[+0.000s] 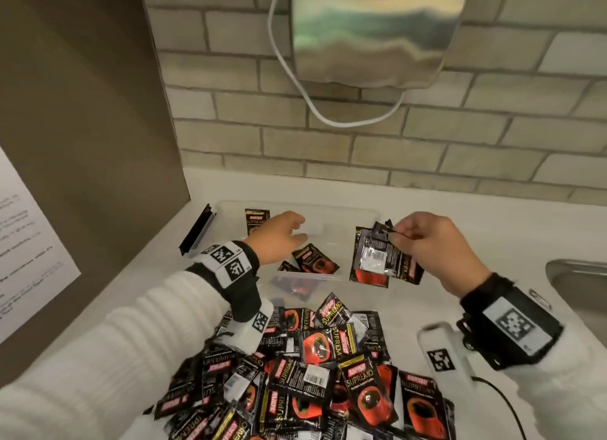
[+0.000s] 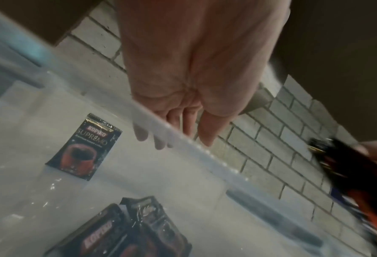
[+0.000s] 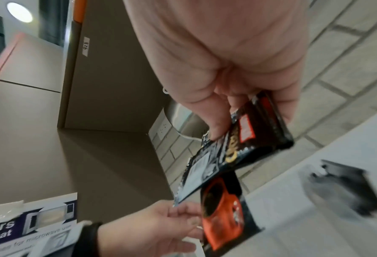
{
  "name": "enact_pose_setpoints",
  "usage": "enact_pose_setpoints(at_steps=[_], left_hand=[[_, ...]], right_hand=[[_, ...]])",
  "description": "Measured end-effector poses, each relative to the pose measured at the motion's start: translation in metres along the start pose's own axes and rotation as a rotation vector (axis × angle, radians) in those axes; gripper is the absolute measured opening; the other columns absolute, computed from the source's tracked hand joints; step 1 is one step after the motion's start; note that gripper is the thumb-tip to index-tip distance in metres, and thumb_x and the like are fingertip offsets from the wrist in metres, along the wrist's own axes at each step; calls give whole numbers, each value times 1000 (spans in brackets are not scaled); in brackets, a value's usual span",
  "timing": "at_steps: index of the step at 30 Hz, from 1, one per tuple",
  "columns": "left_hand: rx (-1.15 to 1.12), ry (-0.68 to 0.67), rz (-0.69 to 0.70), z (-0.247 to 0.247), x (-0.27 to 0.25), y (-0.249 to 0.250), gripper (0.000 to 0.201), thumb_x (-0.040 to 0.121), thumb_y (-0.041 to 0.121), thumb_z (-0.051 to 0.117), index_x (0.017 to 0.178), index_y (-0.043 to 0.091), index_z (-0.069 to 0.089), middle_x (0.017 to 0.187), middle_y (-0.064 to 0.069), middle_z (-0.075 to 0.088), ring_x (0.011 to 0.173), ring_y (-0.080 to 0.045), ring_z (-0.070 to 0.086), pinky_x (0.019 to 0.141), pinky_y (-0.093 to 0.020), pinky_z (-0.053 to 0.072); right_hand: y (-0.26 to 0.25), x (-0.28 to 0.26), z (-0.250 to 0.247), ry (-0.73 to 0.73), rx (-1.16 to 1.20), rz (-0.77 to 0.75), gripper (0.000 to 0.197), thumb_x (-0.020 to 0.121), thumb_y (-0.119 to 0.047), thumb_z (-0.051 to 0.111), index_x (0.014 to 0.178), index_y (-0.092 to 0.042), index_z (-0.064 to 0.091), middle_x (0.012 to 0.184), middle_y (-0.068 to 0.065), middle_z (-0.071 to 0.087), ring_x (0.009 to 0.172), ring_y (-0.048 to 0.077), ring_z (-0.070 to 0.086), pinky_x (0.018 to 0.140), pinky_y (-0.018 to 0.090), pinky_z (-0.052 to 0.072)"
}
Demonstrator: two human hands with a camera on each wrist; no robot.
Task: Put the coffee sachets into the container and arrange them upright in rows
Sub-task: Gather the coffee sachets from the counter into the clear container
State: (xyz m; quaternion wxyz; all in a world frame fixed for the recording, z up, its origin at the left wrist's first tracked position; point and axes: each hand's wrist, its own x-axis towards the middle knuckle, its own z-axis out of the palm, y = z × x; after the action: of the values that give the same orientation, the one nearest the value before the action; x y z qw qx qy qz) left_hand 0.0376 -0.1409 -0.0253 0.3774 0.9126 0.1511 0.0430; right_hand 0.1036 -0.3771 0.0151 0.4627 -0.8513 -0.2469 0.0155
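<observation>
While a big heap of sachets (image 1: pixel 315 374) is lying on the near part of the counter (image 1: pixel 427 216), only a few are sitting inside the clear container (image 1: pixel 345 209) farther back. One sachet (image 1: pixel 257 221) is standing upright against the far left wall of the container, also showing in the left wrist view (image 2: pixel 84 147). Two more (image 1: pixel 313 259) are lying tilted on the container floor near its front, just right of the left wrist.

The right hand (image 1: pixel 433 249) is hovering over the right end of the container and pinching a small bunch of sachets (image 1: pixel 381 259) by their top edges, so that they are hanging down; in the right wrist view the fingers (image 3: pixel 216 125) and thumb are closing on the same bunch (image 3: pixel 244 139).

The left hand (image 1: pixel 279 237) is reaching into the container with fingers loosely extended and gripping nothing; the left wrist view shows its fingertips (image 2: pixel 205 135) hanging at the container's far rim.

A black clip (image 1: pixel 197 231) is standing at the container's left end. Behind the counter, a brick wall (image 1: pixel 427 137) is rising, with a steel dispenser (image 1: pixel 371 32) and a white cable (image 1: pixel 328 111) hanging on it. A steel sink (image 1: pixel 578 275) is showing at the right edge, and a brown panel (image 1: pixel 82 111) with a printed sheet (image 1: pixel 26 249) is standing on the left.
</observation>
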Motion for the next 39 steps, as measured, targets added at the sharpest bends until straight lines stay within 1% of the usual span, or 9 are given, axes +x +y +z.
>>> enact_pose_setpoints(at_steps=[4,8,11,14,17,22,27,32,39], left_hand=[[-41,117,169,-7,-26,0,20,96,16,49,113,15,59,109,6,58,101,-7,53,88,-15,38],[-48,-90,217,-11,-68,1,18,96,18,48,93,28,61,86,14,61,85,-5,60,81,-19,46],[111,-241,171,-10,-85,-6,15,95,26,50,92,35,62,93,12,64,90,-12,62,84,-27,48],[287,-288,133,-4,-87,-20,18,94,34,50,103,25,64,102,7,62,94,-10,59,81,-19,46],[396,-347,90,7,-83,-32,44,89,43,56,125,18,53,125,3,55,111,-12,54,96,-26,44],[466,-497,100,31,-72,-46,88,71,57,70,143,26,30,142,-1,37,131,-20,35,110,-41,33],[590,-503,125,49,-70,-38,87,74,53,69,144,20,29,132,-4,37,127,-22,30,108,-40,32],[603,-451,182,54,-69,-34,59,75,49,70,118,13,52,113,-2,40,107,-19,39,81,-29,41],[492,-387,226,50,-72,-41,26,80,37,68,96,25,51,100,6,50,101,-16,45,82,-32,44]], right_hand=[[-17,32,22,102,-3,-58,4,86,-11,60,89,-12,62,83,2,61,73,14,54,57,16,39],[-17,52,60,-68,-111,-24,19,94,-11,43,88,-11,61,85,-1,54,85,16,49,66,21,38],[-8,48,68,-239,-190,-17,25,98,-20,38,88,-12,59,87,-3,52,90,17,47,75,25,37],[-8,30,56,-130,-185,-104,23,96,-25,44,97,-10,62,96,-2,58,89,13,50,74,21,34],[-12,0,38,-256,-103,-23,39,93,-41,48,83,-7,64,83,9,70,61,17,59,62,29,48],[8,-39,37,-677,-750,59,61,85,-65,42,60,-10,52,60,3,54,50,10,45,51,19,35],[25,-49,66,-806,-790,144,77,80,-70,46,114,-1,55,120,13,55,99,20,53,79,25,45],[29,-58,92,-641,-657,139,78,73,-52,70,125,-4,40,122,11,49,112,25,48,93,32,43],[27,-55,83,-544,-164,202,49,79,-12,71,123,-7,48,109,3,55,98,18,53,80,24,42]])
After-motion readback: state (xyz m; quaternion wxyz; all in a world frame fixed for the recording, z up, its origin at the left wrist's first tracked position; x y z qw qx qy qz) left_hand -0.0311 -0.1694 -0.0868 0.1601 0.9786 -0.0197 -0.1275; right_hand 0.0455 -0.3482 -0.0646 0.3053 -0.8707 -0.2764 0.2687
